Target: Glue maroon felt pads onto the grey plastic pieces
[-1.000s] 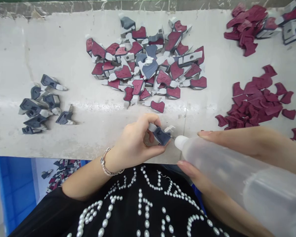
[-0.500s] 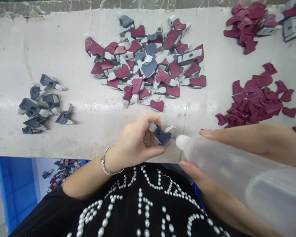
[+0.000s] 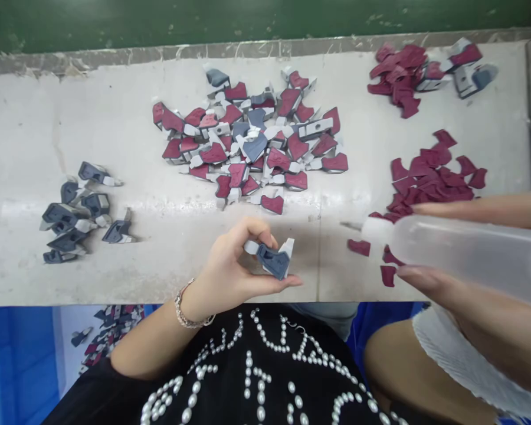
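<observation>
Head view: my left hand [image 3: 230, 271] closed on a grey part [image 3: 274, 261] in front of my chest, just over the near edge of the worktop [image 3: 159, 260]; thumb along the near side, bent fingers at the far side, parted only by the part's width. Recessed dark face upward, a pale stub to the left, a pale prong slanting up to the right

My right hand [image 3: 464, 298] wrapped about a translucent bottle [image 3: 464, 242], a digit along each side, bottle tilted over to the left. White cap [image 3: 377, 231], thin needle [image 3: 351, 225] pointing left, well apart from the part. Loose red pieces [image 3: 358, 247] near the needle in view, a heap of red pieces [image 3: 429, 183] beyond the bottle

Farther off, a mixed pile [image 3: 254, 147] of grey-and-red parts in the middle; to the left, a small cluster [image 3: 59, 212] of grey ones
</observation>
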Demonstrator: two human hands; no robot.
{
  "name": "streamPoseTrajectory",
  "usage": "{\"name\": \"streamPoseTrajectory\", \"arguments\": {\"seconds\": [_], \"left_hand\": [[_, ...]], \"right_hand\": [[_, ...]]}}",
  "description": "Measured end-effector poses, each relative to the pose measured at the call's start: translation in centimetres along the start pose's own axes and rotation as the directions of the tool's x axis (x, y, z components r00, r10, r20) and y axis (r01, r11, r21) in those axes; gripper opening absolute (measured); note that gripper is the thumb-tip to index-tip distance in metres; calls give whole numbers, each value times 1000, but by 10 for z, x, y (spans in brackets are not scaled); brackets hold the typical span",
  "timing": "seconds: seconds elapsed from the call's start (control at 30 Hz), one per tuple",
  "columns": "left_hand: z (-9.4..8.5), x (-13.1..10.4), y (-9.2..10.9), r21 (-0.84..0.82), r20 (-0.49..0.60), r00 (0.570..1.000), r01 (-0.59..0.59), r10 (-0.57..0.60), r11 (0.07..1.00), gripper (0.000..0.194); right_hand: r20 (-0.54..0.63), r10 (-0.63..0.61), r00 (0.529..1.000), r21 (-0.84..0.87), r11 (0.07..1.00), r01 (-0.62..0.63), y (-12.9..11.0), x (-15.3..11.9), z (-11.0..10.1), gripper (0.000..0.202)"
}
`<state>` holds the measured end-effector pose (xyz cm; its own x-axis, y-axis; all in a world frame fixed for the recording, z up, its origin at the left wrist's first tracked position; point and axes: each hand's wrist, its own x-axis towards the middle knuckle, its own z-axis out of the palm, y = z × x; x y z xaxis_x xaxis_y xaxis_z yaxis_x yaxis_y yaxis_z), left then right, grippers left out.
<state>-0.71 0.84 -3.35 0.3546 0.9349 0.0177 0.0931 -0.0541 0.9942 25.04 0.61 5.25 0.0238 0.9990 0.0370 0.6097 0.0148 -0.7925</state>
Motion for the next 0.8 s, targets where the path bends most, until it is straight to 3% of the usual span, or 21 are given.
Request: {"name": "streamPoseTrajectory", "arguments": {"seconds": [0.1, 0.2, 0.33, 0.5, 0.63, 0.73, 0.8], "left_hand": [[-1, -1, 0, -18, 31, 999, -11, 11, 1000, 53], [-1, -1, 1, -10, 37, 999, -31, 32, 999, 52], [-1, -1, 3, 24, 37, 999, -37, 36, 999, 49], [2, 0, 7, 25, 42, 998, -37, 36, 999, 35], [3, -2, 8, 35, 29, 1000, -10, 9, 999, 33], [3, -4, 9, 87, 16, 1000, 11, -12, 996, 33], [2, -4, 10, 121, 37, 999, 19, -24, 992, 32]], "right_hand": [[-66, -38, 997, 161, 986, 48, 4, 4, 13, 37], [-21, -34, 999, 374, 927, 40, 12, 10, 24, 38], [172, 28, 985, 377, 922, -92, 21, 17, 35, 42], [304, -39, 952, 369, 926, -79, 34, 21, 56, 32], [358, -19, 934, 282, 956, -88, 42, 17, 61, 35], [241, 43, 970, 77, 995, -64, 51, 6, 42, 55], [150, 67, 986, -147, 988, -45, 59, -5, 24, 48]]}}
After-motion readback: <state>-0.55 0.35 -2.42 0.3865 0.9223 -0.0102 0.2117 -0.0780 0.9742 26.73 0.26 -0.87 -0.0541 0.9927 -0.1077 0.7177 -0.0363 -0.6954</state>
